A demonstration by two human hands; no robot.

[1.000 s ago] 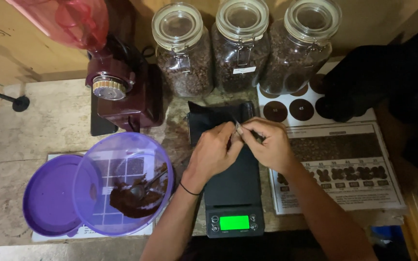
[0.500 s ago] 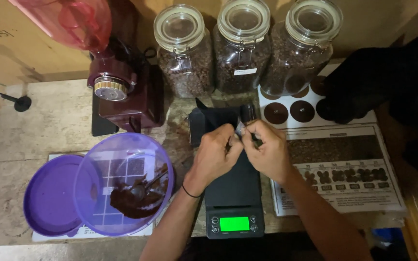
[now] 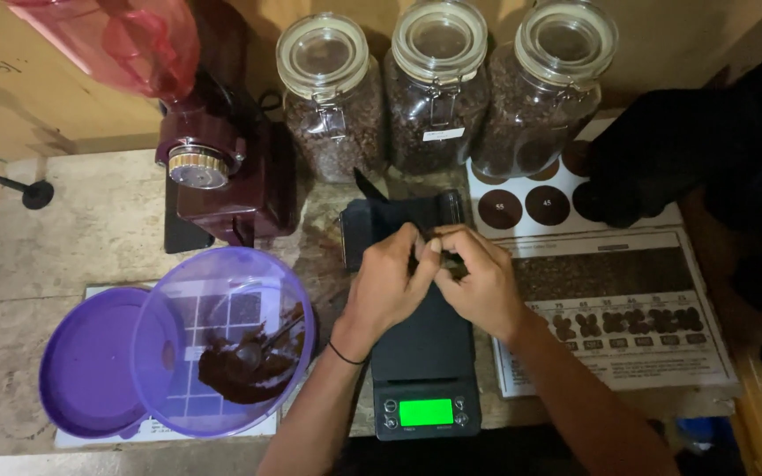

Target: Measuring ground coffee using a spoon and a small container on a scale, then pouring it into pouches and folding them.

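Note:
A black pouch point(image 3: 399, 222) lies on a black digital scale point(image 3: 425, 370) with a lit green display. My left hand point(image 3: 387, 286) and my right hand point(image 3: 478, 278) meet over the pouch's near edge, fingers pinched on it from both sides. A dark band circles my left wrist. The part of the pouch under my fingers is hidden.
A purple plastic container point(image 3: 222, 339) tilts left of the scale with dark ground powder and a scoop inside, its lid point(image 3: 90, 361) beside it. A maroon grinder point(image 3: 222, 172) stands behind. Three glass jars point(image 3: 438, 88) of beans line the back. Printed charts point(image 3: 628, 308) lie at right.
Both hands have shifted slightly toward me along the pouch, keeping their pinch on it. Nothing else on the table has moved.

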